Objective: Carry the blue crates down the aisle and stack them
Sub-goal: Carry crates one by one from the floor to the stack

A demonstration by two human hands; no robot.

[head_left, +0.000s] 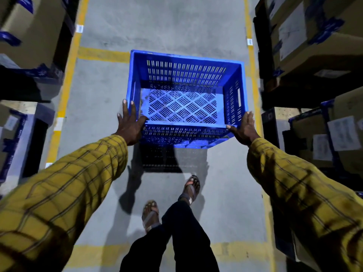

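- Nearest to us, our feet (169, 205) are mid-stride in open sandals on the concrete floor (94, 154), one foot crossing ahead of the other. The crate hides the ground just ahead, so we judge a trip or a stubbed toe a real risk if anything lies in the path.
- Our left hand (130, 124) holds the near left corner of the crate (184, 95): the fingers lie fairly straight along the outer side wall and the thumb hooks over the near rim. This grip is more a press than a wrap.
- Our right hand (244, 129) mirrors it at the near right corner, fingers extended up the side, thumb on the rim. Neither hand uses the handle slot (239, 99) in the right wall.
- The crate is empty, carried in the air at arm's length over the aisle, tipped so its far end sits lower. Held only at the near corners by side pressure, we judge it could slip or swing down if either hand relaxes.
- Boxes on racks (314, 55) line the aisle close on both sides. A drift past the yellow lines (66, 85) could knock a crate corner against them.
- No stack is visible ahead, so carrying remains.
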